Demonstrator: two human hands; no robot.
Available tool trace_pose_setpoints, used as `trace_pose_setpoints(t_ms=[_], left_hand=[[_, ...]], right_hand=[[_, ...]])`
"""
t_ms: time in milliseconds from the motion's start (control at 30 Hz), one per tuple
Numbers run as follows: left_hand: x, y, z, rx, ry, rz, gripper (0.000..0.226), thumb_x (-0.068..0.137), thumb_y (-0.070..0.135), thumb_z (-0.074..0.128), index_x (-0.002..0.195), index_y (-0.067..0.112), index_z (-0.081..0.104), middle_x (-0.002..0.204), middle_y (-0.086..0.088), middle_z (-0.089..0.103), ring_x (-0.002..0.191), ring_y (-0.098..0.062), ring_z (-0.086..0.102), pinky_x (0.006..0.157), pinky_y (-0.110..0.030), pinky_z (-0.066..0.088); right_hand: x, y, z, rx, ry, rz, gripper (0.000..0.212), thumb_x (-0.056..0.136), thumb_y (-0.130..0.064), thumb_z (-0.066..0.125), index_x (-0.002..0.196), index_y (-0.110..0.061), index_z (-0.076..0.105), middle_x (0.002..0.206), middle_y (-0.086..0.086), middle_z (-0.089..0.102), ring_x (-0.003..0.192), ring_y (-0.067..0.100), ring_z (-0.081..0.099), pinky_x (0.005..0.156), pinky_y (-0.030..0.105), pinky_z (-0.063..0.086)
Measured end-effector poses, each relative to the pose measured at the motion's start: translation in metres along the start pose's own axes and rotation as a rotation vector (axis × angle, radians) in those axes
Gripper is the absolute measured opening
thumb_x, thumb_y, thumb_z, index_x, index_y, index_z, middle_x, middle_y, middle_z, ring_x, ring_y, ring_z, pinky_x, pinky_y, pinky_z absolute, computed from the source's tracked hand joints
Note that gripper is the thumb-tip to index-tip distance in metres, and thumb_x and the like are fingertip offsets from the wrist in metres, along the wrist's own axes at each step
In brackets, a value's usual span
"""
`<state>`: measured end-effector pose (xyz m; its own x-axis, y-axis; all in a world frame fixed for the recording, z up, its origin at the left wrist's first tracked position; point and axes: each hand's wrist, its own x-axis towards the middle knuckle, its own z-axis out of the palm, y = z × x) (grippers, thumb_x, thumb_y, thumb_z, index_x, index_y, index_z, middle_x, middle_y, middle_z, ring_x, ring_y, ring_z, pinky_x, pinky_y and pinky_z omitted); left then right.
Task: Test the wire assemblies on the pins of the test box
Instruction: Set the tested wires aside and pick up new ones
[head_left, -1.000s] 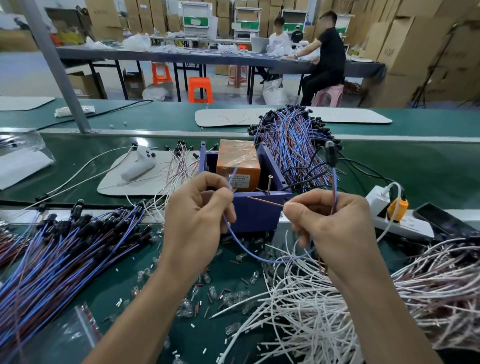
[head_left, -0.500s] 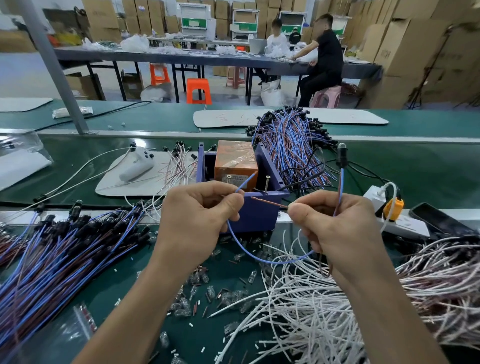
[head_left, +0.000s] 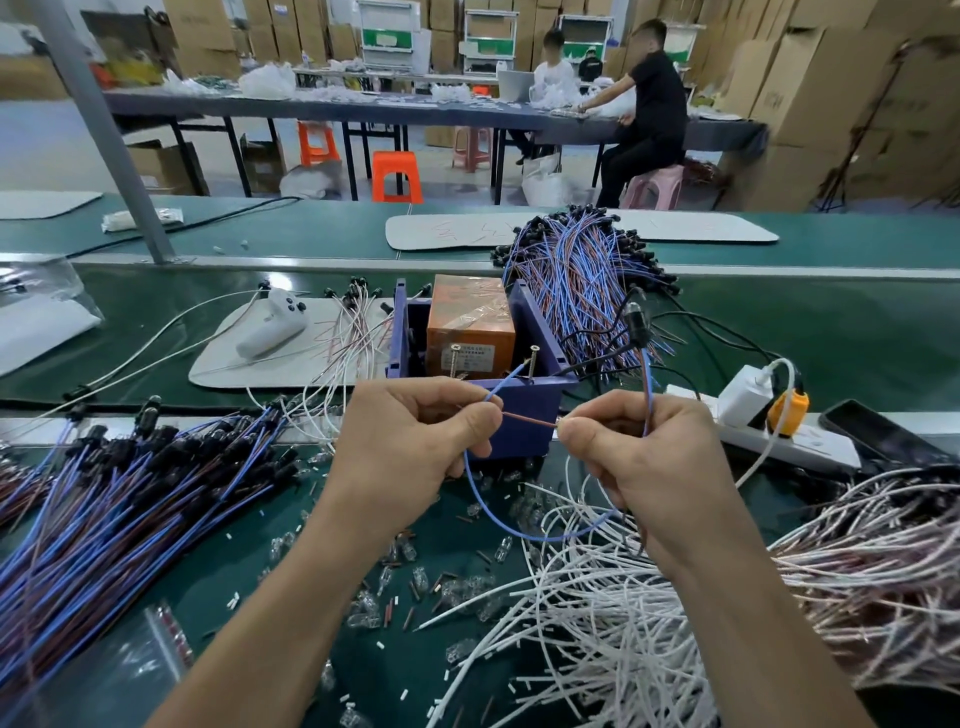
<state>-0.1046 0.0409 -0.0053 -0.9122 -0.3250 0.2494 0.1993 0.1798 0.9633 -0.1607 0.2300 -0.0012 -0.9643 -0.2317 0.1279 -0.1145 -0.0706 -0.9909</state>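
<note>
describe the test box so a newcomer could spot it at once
On the green bench, look at the centre. The test box is the open purple box holding an orange block. Only it has two upright screws at its front rim.

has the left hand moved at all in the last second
Yes. The left hand has shifted right along the front of the test box, carrying the blue wire end from near the left pin toward the right pin.

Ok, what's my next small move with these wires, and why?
Probably raise the brown wire to the screw pins: the right hand pinches it low before the test box, while the blue wire in the left hand points up near them.
</note>
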Motion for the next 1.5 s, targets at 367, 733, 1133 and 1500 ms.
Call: trace_pose_setpoints(t_ms=[367,733,1133,1500], left_hand=[[0.010,-0.008,-0.018,0.234,0.179,-0.068,0.018,0.093,0.018,0.076,0.079,0.029,0.080,0.059,0.002,0.071,0.041,-0.005,0.052,0.042,-0.015,0.041],[0.009,-0.013,-0.021,0.675,0.285,0.047,0.039,0.093,0.027,0.073,0.059,0.045,0.065,0.059,0.028,0.064,0.065,0.004,0.062,0.050,-0.009,0.042],[0.008,-0.019,-0.016,0.684,0.327,0.085,0.033,0.092,0.024,0.070,0.060,0.029,0.068,0.052,0.019,0.062,0.058,-0.005,0.061,0.055,-0.012,0.045],[0.007,-0.016,-0.014,0.665,0.359,0.070,0.029,0.092,0.024,0.069,0.063,0.022,0.072,0.050,0.015,0.061,0.058,-0.010,0.060,0.058,-0.018,0.045]], right_hand=[[0.009,0.012,-0.004,0.007,0.129,0.030,0.025,0.084,0.003,0.077,0.064,-0.012,0.074,0.049,0.008,0.055,0.037,0.013,0.039,0.035,0.019,0.031],[0.017,0.023,0.002,-0.065,0.187,-0.059,0.021,0.087,0.001,0.075,0.072,-0.013,0.071,0.053,0.004,0.062,0.043,0.014,0.051,0.045,0.027,0.044],[0.015,0.027,0.000,-0.113,0.189,-0.048,0.021,0.086,-0.002,0.077,0.069,-0.015,0.073,0.053,0.005,0.063,0.042,0.016,0.052,0.041,0.027,0.043],[0.020,0.027,0.001,-0.185,0.295,-0.063,0.018,0.081,-0.011,0.079,0.073,-0.027,0.076,0.053,0.003,0.063,0.044,0.020,0.048,0.051,0.037,0.044]])
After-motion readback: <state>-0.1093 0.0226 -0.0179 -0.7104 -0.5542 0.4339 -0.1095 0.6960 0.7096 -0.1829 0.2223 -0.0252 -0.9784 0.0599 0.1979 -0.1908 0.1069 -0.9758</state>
